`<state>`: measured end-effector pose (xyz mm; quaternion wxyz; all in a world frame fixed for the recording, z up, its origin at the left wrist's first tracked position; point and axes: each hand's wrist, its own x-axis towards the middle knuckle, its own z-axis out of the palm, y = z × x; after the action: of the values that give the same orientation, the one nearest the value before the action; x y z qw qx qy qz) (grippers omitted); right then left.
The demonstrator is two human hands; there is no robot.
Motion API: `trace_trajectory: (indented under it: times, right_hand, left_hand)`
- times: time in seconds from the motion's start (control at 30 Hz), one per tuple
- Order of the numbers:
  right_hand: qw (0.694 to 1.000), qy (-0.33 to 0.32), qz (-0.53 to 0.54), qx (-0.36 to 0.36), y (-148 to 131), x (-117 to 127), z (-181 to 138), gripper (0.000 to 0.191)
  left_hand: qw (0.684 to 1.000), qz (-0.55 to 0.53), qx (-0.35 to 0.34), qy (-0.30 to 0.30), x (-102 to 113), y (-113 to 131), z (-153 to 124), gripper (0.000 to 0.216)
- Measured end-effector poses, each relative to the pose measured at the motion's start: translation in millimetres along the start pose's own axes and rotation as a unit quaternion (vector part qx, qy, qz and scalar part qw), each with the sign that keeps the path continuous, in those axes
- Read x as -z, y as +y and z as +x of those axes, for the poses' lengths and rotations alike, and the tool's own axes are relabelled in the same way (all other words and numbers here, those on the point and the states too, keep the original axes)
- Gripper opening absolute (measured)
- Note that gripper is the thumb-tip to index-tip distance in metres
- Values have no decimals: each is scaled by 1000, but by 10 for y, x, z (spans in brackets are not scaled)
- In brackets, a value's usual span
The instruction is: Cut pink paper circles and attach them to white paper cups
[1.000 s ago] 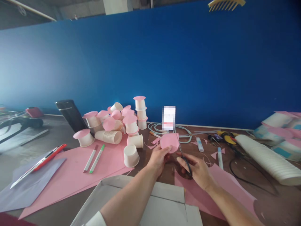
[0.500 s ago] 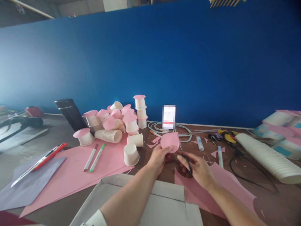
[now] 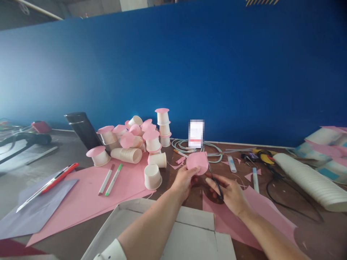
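Note:
My left hand (image 3: 187,180) pinches a piece of pink paper (image 3: 197,161) by its lower edge. Its outline is rounded, apart from a corner at the upper right. A pair of scissors (image 3: 216,183) with black handles is in my right hand (image 3: 229,193), fingers through the loops. The blades lie along the right edge of the paper. Under my right hand a pink sheet (image 3: 260,213) spreads over the table. White paper cups (image 3: 152,177), many topped with pink paper discs (image 3: 151,135), stand and lie to the left of my hands.
White cardboard (image 3: 195,236) lies in front of me. On the left are markers (image 3: 114,179), a red cutter knife (image 3: 58,177) and a black flask (image 3: 82,130). Coiled cable (image 3: 217,146), a glue stick (image 3: 231,164) and a long cup stack (image 3: 309,180) sit behind and right.
The view has shifted slightly, so everything sits a little further right. Both hands keep nearly the same pose, with the paper and scissors held as before.

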<state>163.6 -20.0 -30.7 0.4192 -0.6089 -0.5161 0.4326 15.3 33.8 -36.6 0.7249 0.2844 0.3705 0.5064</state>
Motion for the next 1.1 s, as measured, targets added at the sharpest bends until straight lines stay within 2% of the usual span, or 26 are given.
trace_trajectory:
  times: [1.1]
  right_hand:
    - [999,3,-26,20,-40,-3,-29,53]
  left_hand:
    - [1000,-12,-2,1,6,11,3,32]
